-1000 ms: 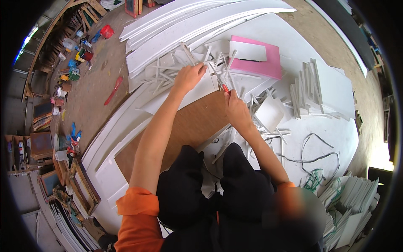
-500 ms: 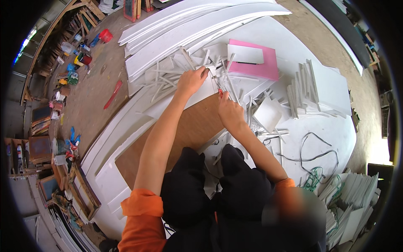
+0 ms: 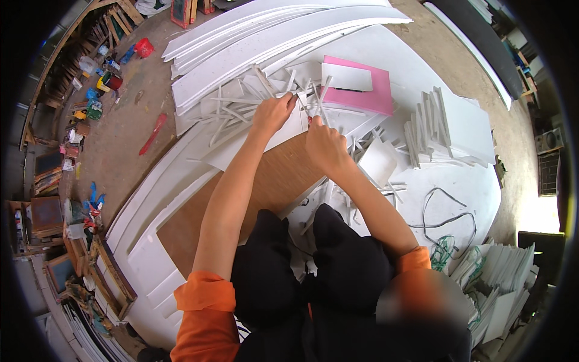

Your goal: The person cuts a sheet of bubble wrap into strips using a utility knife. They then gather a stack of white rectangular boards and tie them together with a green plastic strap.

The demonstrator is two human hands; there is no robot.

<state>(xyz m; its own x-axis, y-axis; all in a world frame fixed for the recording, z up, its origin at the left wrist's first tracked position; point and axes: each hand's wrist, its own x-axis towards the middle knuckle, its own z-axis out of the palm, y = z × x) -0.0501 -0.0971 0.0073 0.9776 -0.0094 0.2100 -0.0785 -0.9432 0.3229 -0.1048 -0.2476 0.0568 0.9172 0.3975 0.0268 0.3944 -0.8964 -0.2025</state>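
My left hand (image 3: 274,114) is closed, its fingertips bearing down at the far part of a white sheet (image 3: 292,127). Whatever lies under those fingers is hidden. Just to its right, my right hand (image 3: 326,146) is wrapped round a small red-handled tool (image 3: 310,120), apparently a utility knife, at the sheet's right edge; most of it is covered by the fingers. Beneath the sheet lies a brown wooden board (image 3: 265,181). Narrow white offcut strips (image 3: 226,111) are heaped beyond and beside both hands.
A pink sheet (image 3: 380,90) with a white piece on it lies beyond my right hand. Stacked white panels (image 3: 467,130) stand to the right, near a dark cord (image 3: 425,211). Long white sheets (image 3: 253,45) spread at the far side. Pots and a red bucket (image 3: 143,47) sit on the left floor.
My right hand has slid slightly away from me with the red-handled tool. My left hand stays nearly in place on the sheet. The whole view has shifted a little.
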